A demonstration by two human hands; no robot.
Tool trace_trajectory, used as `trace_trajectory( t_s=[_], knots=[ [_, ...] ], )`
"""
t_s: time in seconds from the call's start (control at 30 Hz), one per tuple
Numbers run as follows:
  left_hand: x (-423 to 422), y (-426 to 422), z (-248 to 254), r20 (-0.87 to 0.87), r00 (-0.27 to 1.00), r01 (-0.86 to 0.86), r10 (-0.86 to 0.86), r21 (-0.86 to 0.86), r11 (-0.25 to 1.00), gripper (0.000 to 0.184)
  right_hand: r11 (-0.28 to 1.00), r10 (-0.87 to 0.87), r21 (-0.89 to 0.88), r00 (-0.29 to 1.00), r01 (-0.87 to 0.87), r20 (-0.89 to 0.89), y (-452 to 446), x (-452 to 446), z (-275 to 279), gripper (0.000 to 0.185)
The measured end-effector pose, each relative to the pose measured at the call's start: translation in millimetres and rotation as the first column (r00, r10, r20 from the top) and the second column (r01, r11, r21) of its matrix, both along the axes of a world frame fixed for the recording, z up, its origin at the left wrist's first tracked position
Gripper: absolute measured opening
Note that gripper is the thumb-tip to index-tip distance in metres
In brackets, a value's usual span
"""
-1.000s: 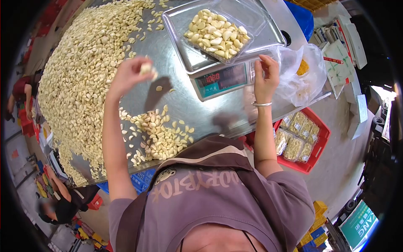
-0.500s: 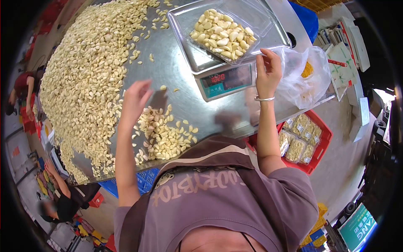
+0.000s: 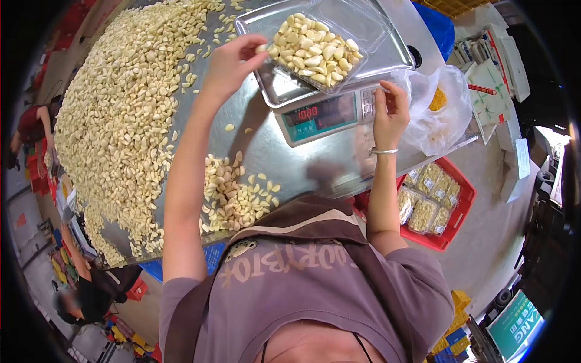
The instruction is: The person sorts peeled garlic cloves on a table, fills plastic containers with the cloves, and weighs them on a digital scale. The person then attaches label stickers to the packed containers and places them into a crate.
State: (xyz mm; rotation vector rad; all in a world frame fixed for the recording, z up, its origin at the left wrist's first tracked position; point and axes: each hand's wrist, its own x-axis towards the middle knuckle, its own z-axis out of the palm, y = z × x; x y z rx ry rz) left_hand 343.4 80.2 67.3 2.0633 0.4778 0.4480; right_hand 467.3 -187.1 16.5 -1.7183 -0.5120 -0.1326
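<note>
Cloves fill a clear tub on the pan of the scale, at the far middle; they look peeled, plump and smooth, cream to pale yellow, and lie at all angles; the left hand pinches a pale clove between thumb and fingertips at the tub's left edge, its body mostly covered; the right hand is beside the scale's keys, fingers curled, a narrow gap between thumb and forefinger; whether it holds anything, I cannot tell.

The left forearm hides parts of the large heap at left and the near pile; the tub's lid is hard to trace against the pan, whose far edge is cut off; the bag at right blurs what it contains.
</note>
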Motion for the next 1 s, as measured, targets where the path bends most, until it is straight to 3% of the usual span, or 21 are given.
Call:
trace_trajectory(
  t_s=[0.1,0.17,0.23,0.3,0.4,0.5,0.63,0.7,0.73,0.77,0.8,0.83,0.87,0.9,0.93,0.97,1.0],
  knots=[
    [-56,7,8,-0.078,0.993,-0.091,0.088,-0.035,0.995,0.022,1.0,0.002,-0.008,0.999,-0.002,-0.042,-1,3,0,0.016],
    [-109,23,-4,-0.256,0.967,-0.034,0.002,-0.121,0.992,0.023,1.0,0.008,-0.018,0.999,-0.009,-0.043,2,5,3,0.017],
    [-161,34,-5,-0.537,0.827,0.008,-0.167,-0.287,0.958,0.028,1.0,0.02,-0.017,0.999,-0.02,-0.043,4,7,6,0.017],
    [-198,38,-4,-0.791,0.596,0.046,-0.14,-0.141,0.989,0.035,0.999,0.035,-0.001,0.999,-0.035,-0.039,7,13,7,0.016],
    [-213,36,3,-0.81,0.586,-0.1,-0.031,-0.11,0.989,0.04,0.998,0.064,-0.018,0.996,-0.065,-0.068,14,24,9,0.022],
    [-196,33,1,-0.557,0.828,-0.14,0.068,-0.088,0.986,0.039,0.994,0.108,0.031,0.988,-0.105,-0.111,32,40,7,0.044],
    [-126,16,9,-0.245,0.969,-0.013,0.005,-0.03,0.999,0.033,0.959,0.207,0.27,0.871,-0.089,-0.446,51,63,6,0.07],
    [-92,16,-5,-0.172,0.985,0.006,-0.011,-0.03,1.0,0.032,0.89,0.278,0.455,0.84,-0.043,-0.465,49,66,10,0.059],
    [-74,14,-6,-0.088,0.996,0.029,-0.032,-0.04,0.999,0.032,0.902,0.248,0.43,0.842,-0.021,-0.479,47,68,13,0.052],
    [-56,14,-3,0.004,1.0,0.028,-0.028,-0.243,0.97,0.034,0.942,0.181,0.334,0.88,-0.027,-0.44,50,74,9,0.046],
    [-35,26,-24,0.186,0.98,0.109,-0.065,-0.239,0.965,0.033,0.923,0.254,0.377,0.852,-0.072,-0.458,45,88,-7,0.048],
    [-18,24,-21,0.119,0.992,-0.005,0.048,-0.338,0.941,0.027,0.937,0.25,0.335,0.863,-0.101,-0.44,51,73,12,0.05],
    [6,34,-35,0.072,0.997,-0.02,0.019,0.005,1.0,0.029,0.945,0.262,0.296,0.862,-0.139,-0.433,54,69,18,0.051],
    [20,38,-26,-0.052,0.999,0.012,-0.012,-0.016,1.0,0.035,0.954,0.247,0.259,0.884,-0.151,-0.397,50,73,5,0.05],
    [32,30,-42,0.191,0.977,-0.039,0.09,-0.255,0.966,0.05,0.954,0.268,0.24,0.875,-0.182,-0.402,44,65,6,0.05],
    [35,34,-31,-0.067,0.998,-0.051,0.019,-0.504,0.862,0.061,0.951,0.309,0.128,0.878,-0.281,-0.367,37,58,8,0.046],
    [38,36,-30,-0.12,0.993,-0.048,-0.009,-0.463,0.885,0.059,0.937,0.332,0.004,0.883,-0.351,-0.333,33,50,10,0.042]
  ],
)
